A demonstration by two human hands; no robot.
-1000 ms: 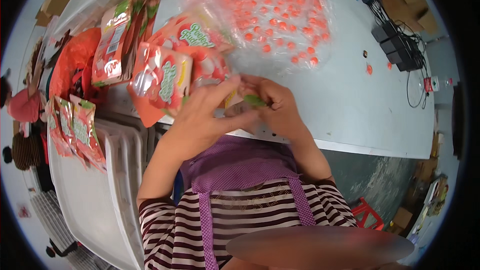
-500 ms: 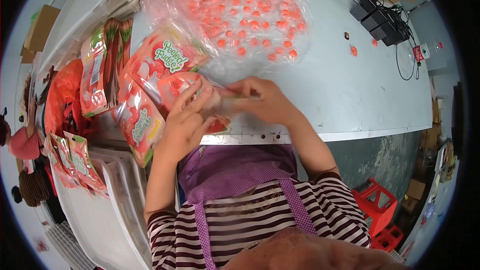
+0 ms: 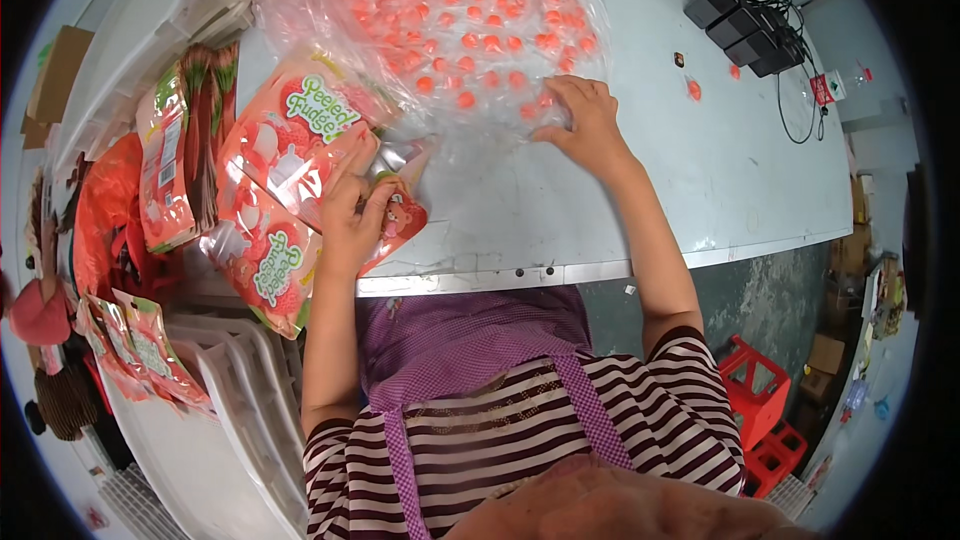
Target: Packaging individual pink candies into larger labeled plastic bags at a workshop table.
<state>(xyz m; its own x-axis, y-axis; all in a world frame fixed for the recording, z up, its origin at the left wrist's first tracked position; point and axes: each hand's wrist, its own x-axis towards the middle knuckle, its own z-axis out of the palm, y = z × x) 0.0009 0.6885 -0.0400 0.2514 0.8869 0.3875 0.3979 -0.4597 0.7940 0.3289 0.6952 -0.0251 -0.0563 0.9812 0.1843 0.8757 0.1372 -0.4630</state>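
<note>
My left hand point(image 3: 350, 210) grips a pink candy pouch point(image 3: 405, 218) near the table's front edge, with its thumb on the front. The pouch's mouth gapes toward the right and shows a silvery lining. Farther right and up, my right hand point(image 3: 592, 130) reaches over the edge of a clear plastic bag point(image 3: 480, 110) full of small wrapped red-orange candies point(image 3: 490, 43). Its thumb and fingers are spread around a few candies, holding none that I can see. Flat pouches point(image 3: 300, 110) overlap beneath and beside my left hand.
A stack of pouches point(image 3: 168, 155) stands at the left beside a red plastic bag point(image 3: 105, 210). White trays point(image 3: 190, 440) stand lower left, some pouches on top. Black power adapters point(image 3: 745, 30) with tangled cables lie at the far right. Red stools point(image 3: 755, 400) stand on the floor.
My right hand has left the pouch and moved up and right to the candies. The pouch's mouth now shows open. My left hand stays on the pouch.
</note>
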